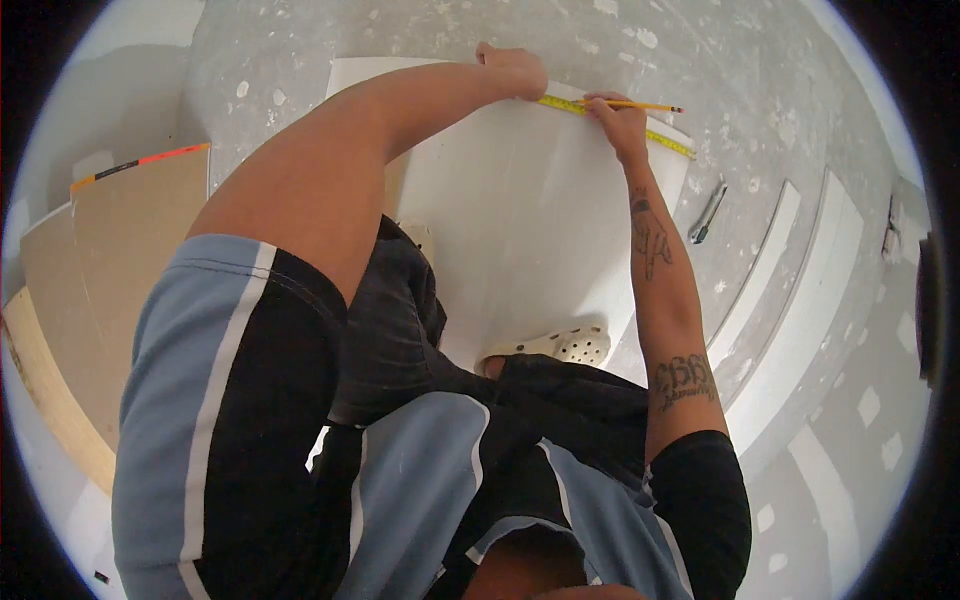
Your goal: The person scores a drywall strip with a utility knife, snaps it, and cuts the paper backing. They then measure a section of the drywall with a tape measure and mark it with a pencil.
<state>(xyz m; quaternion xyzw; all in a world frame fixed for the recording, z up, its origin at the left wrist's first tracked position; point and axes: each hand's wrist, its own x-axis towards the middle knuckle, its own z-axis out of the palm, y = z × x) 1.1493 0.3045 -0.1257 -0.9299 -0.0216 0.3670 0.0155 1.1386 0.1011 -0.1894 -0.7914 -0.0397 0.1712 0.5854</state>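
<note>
A white board point(510, 190) lies on the floor under my feet. A yellow tape measure point(668, 143) stretches across its far edge. My left hand point(515, 72) is closed at the tape's left end; what its fingers hold is hidden by the hand. My right hand point(617, 120) pinches a yellow pencil point(645, 105) against the tape, the pencil lying nearly flat and its eraser end to the right.
A utility knife point(708, 212) lies on the floor right of the board. Beyond it are a narrow white strip point(752, 270) and a wider one point(815, 290). Brown boards point(140, 240) lie at the left. My light clog point(580, 345) stands on the white board.
</note>
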